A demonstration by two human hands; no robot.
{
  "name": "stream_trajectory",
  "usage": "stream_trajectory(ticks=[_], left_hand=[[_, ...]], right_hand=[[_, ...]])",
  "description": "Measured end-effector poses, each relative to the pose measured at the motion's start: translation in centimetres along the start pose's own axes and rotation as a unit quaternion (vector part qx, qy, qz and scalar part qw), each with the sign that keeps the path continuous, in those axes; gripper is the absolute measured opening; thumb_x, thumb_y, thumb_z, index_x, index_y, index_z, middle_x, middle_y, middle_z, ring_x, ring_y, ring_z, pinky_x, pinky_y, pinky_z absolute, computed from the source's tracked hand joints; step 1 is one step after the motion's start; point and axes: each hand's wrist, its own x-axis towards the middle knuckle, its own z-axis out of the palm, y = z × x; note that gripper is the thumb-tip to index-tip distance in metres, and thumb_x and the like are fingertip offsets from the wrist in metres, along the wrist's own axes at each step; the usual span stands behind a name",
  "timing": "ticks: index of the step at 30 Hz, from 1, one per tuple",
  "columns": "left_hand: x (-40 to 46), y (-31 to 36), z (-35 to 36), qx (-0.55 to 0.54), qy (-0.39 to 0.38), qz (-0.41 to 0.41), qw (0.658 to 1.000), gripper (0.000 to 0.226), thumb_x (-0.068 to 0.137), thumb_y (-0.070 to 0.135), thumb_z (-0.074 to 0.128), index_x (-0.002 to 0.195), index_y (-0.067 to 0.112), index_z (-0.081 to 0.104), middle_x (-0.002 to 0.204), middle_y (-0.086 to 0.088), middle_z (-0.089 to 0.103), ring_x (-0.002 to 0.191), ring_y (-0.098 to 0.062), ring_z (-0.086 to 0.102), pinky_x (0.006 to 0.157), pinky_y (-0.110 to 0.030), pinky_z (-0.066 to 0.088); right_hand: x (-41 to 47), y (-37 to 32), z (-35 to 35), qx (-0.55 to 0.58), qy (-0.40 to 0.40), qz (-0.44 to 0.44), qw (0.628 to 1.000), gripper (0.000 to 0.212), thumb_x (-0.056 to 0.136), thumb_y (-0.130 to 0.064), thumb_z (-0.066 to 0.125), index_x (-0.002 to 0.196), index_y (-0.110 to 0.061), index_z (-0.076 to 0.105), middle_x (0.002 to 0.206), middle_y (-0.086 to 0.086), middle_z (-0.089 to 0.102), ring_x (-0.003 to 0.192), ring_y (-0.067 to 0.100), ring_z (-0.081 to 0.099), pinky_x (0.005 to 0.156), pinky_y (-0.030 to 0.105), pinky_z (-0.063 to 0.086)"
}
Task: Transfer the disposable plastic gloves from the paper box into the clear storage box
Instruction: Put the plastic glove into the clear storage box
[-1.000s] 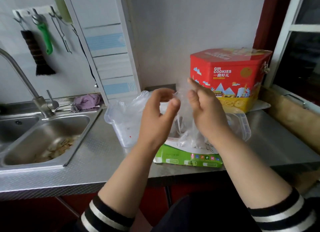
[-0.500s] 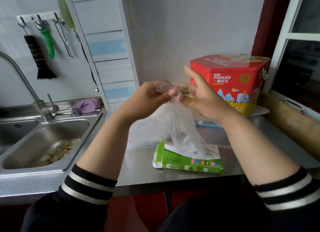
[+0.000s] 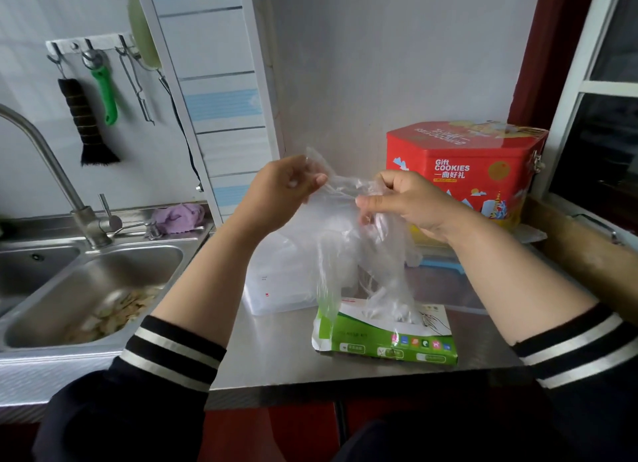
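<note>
A thin clear plastic glove (image 3: 348, 240) hangs in the air between my hands, its lower end trailing down to the opening of the green and white paper box (image 3: 383, 334) near the counter's front edge. My left hand (image 3: 283, 188) pinches the glove's top left corner. My right hand (image 3: 404, 199) pinches its top right edge. The clear storage box (image 3: 276, 282) stands behind the paper box, partly hidden by the glove and my left forearm.
A red cookie tin (image 3: 466, 171) stands at the back right by the window. A steel sink (image 3: 86, 289) with food scraps and a faucet (image 3: 51, 171) lies to the left. Utensils hang on the wall, and a purple cloth (image 3: 177, 214) sits behind the sink.
My hands have moved apart, stretching the glove's top edge wider. The glove has been lifted higher out of the paper box.
</note>
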Motion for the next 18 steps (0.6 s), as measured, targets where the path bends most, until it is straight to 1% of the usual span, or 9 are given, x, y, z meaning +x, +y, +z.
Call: stream_trajectory(ticks=[3,5,7,9,10,12,13,15,18], left_hand=[[0.9,-1.5,-0.5,0.002,-0.002,-0.012,1.0,0.016,0.095,0.027,0.06,0.096,0.014,0.068,0.06,0.009,0.057,0.055,-0.002,0.047,0.063,-0.027,0.04],[1.3,-2.5,-0.8,-0.016,-0.001,-0.022,1.0,0.014,0.096,0.026,0.058,0.101,0.019,0.068,0.061,0.009,0.058,0.052,0.001,0.044,0.058,-0.027,0.038],[1.6,-3.6,-1.0,-0.037,0.011,-0.04,0.998,0.012,0.096,0.025,0.057,0.101,0.021,0.067,0.062,0.008,0.06,0.047,0.0,0.039,0.056,-0.029,0.035],[1.9,-4.8,-1.0,-0.042,0.032,-0.076,0.996,0.011,0.096,0.025,0.057,0.104,0.021,0.062,0.064,0.008,0.063,0.044,-0.003,0.039,0.058,-0.03,0.036],[2.0,-5.3,-0.9,-0.037,0.04,-0.099,0.994,0.014,0.096,0.025,0.057,0.109,0.02,0.058,0.065,0.008,0.064,0.044,-0.004,0.041,0.059,-0.029,0.038],[2.1,-6.3,-0.7,-0.009,0.056,-0.147,0.987,0.025,0.096,0.024,0.056,0.119,0.019,0.05,0.069,0.008,0.066,0.049,-0.007,0.047,0.056,-0.027,0.039],[2.0,-6.6,-0.6,0.011,0.068,-0.17,0.983,0.028,0.096,0.023,0.055,0.122,0.019,0.047,0.072,0.007,0.067,0.057,-0.01,0.052,0.055,-0.025,0.038],[1.8,-7.6,-0.4,0.069,0.087,-0.206,0.972,0.033,0.096,0.021,0.052,0.128,0.018,0.042,0.083,0.0,0.068,0.074,-0.021,0.058,0.06,-0.028,0.037],[1.2,-8.8,-0.1,0.193,0.068,-0.238,0.95,0.044,0.097,0.02,0.049,0.137,0.017,0.032,0.092,-0.009,0.061,0.084,-0.031,0.053,0.068,-0.034,0.034]], right_hand=[[0.7,0.0,-0.4,-0.015,0.048,0.005,0.999,0.016,0.085,-0.014,0.07,0.081,-0.015,0.054,0.06,-0.002,0.062,0.056,0.009,0.056,0.06,0.019,0.046],[1.4,0.2,-0.9,0.008,0.093,0.012,0.996,0.013,0.086,-0.014,0.069,0.082,-0.015,0.057,0.063,-0.001,0.058,0.053,0.004,0.05,0.058,0.017,0.044],[2.3,0.7,-1.3,0.032,0.132,0.023,0.99,0.01,0.088,-0.014,0.069,0.083,-0.014,0.059,0.07,0.002,0.059,0.054,0.004,0.049,0.059,0.018,0.044],[3.5,1.2,-1.5,0.006,0.166,0.038,0.985,0.008,0.088,-0.019,0.069,0.084,-0.016,0.063,0.073,0.002,0.06,0.059,0.008,0.05,0.062,0.023,0.046],[4.2,1.4,-1.4,-0.006,0.182,0.041,0.982,0.008,0.088,-0.02,0.069,0.082,-0.017,0.064,0.072,0.001,0.06,0.063,0.01,0.052,0.067,0.027,0.047],[5.6,2.0,-1.0,-0.02,0.215,0.043,0.976,0.011,0.087,-0.019,0.069,0.079,-0.02,0.063,0.072,-0.002,0.061,0.069,0.011,0.054,0.074,0.029,0.048],[6.1,2.2,-0.7,-0.032,0.228,0.048,0.972,0.012,0.088,-0.019,0.069,0.078,-0.021,0.062,0.073,-0.004,0.061,0.068,0.009,0.054,0.07,0.026,0.047],[6.8,2.6,-0.2,-0.062,0.231,0.068,0.968,0.011,0.088,-0.021,0.068,0.081,-0.019,0.061,0.073,-0.005,0.06,0.063,0.007,0.051,0.059,0.023,0.042],[6.8,3.6,0.1,-0.1,0.204,0.084,0.97,0.012,0.092,-0.026,0.064,0.089,-0.015,0.06,0.07,-0.003,0.061,0.064,0.008,0.053,0.058,0.022,0.04]])
